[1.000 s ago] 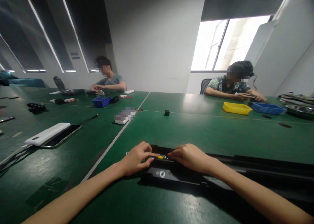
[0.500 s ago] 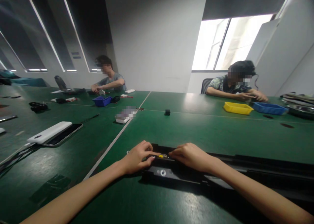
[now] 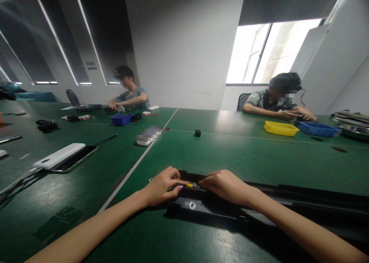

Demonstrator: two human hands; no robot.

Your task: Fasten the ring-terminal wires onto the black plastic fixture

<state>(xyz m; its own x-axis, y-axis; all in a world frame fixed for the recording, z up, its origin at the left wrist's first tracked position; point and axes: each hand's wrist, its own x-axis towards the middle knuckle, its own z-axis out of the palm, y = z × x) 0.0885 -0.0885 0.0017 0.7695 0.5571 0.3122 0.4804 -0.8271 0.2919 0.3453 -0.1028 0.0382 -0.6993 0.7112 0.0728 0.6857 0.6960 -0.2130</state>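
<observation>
A long black housing, open like a channel, lies on the green table under both hands. Inside its left end shows a small yellow-sleeved ring terminal. My left hand is closed at the terminal: the index fingertip touches the yellow sleeve and the thumb lies just below, over the housing's edge. From the other side my right hand reaches into the channel, its fingertips pinched together close to the metal ring. Whatever those fingers hold is hidden. A round white-rimmed hole shows on the housing's near wall.
Left of my arm lie a white power bank and a phone with cables. A small black cube stands beyond the housing. Across the table two people work near a dark blue tray, a yellow tray and a blue tray.
The view has shifted very slightly. Both hands keep nearly the same place at the ring terminal, with only a tiny movement of the right fingers.
</observation>
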